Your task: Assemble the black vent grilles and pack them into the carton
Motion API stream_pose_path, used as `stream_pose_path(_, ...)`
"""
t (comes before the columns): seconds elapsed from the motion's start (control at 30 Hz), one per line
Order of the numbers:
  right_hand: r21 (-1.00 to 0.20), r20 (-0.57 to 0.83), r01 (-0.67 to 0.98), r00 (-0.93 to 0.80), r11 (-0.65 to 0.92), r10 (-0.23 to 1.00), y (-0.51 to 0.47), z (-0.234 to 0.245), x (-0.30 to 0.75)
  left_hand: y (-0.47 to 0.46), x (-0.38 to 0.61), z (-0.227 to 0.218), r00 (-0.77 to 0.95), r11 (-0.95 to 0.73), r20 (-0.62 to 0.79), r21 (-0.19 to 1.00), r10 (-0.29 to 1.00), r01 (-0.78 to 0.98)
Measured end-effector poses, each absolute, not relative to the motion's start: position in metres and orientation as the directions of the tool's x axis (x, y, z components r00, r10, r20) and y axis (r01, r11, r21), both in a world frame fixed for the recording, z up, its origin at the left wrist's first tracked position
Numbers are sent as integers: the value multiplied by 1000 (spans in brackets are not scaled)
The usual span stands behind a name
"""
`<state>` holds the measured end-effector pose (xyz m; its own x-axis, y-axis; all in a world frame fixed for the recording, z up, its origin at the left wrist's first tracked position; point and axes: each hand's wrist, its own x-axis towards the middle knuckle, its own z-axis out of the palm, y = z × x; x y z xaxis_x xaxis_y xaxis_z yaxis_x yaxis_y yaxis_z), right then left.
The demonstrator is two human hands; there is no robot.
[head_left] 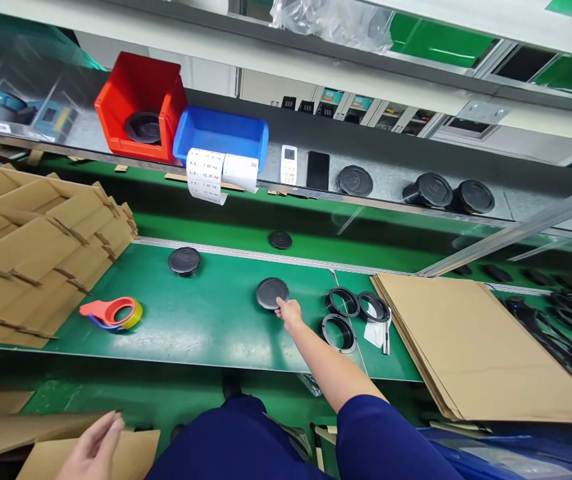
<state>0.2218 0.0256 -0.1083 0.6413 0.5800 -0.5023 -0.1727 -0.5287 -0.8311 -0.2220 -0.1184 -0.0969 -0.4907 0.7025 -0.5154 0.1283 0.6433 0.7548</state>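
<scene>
My right hand [289, 313] reaches over the green workbench [206, 333], thumb and fingers gripping the near edge of a round black lid [271, 292]. Just right of that forearm are several black rings, one of them a flanged ring [339, 333] close to the front edge. At the lower left, my left hand [93, 448] hovers above an open cardboard box [136, 453]. Its thumb and fingertips come close together, with nothing visible in them. Another black round lid-topped piece [185, 261] rests on the bench further left.
Stacked cardboard dividers [41, 247] fill the left side, beside a red tape dispenser [113, 313]. Flat cardboard sheets [481, 347] lie at right. The shelf [391, 153] above carries a red bin [139, 107], a blue bin [221, 133], a remote [289, 165], a phone [318, 171] and black round parts.
</scene>
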Motion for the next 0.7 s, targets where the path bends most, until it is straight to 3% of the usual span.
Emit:
stream_pose_path(0.13, -865, -486, -118, 444, -489, 753, 14, -105, 155, -97, -182, -87, -220, 606, -606, 792, 764, -77)
stream_pose_path(0.33, -918, -378, -110, -49, -381, 925, -25, -65, 61, -87, -151, -44, -103, 544, -569, 815, 816, -200)
stream_pose_path(0.43, -942, -258, -138, -287, -307, 922, -42, -41, 35, -90, -151, -24, -37, 446, -478, 843, 878, -302)
stream_pose_path(0.57, -955, -188, -141, -397, -262, 898, -54, -26, 17, -100, -155, -12, -59, 307, -367, 848, 928, -432)
stream_pose_path(0.7, -978, -142, -73, -447, -195, 883, -61, -22, 9, -111, -162, -18, -182, 227, -294, 922, 938, -314)
